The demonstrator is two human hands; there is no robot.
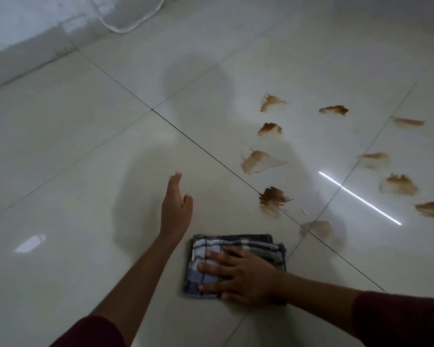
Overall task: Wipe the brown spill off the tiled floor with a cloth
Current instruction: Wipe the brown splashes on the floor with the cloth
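A folded checked cloth (246, 244), blue, white and grey, lies flat on the pale tiled floor (73, 159) near the bottom centre. My right hand (238, 274) presses down on it with fingers spread, pointing left. My left hand (177, 206) hovers open above the floor just left of and beyond the cloth, holding nothing. Several brown spill patches spread across the tiles to the right: the nearest (273, 196) sits beyond the cloth on a grout line, a faint one (317, 227) lies right of the cloth, and others (258, 161) (398, 185) reach the right edge.
A wall base (23, 53) runs along the top left. A clear rounded plastic object (125, 18) stands by it at the top. Dark grout lines (198, 144) cross the floor diagonally. A bright light reflection (358, 197) streaks the tiles at right.
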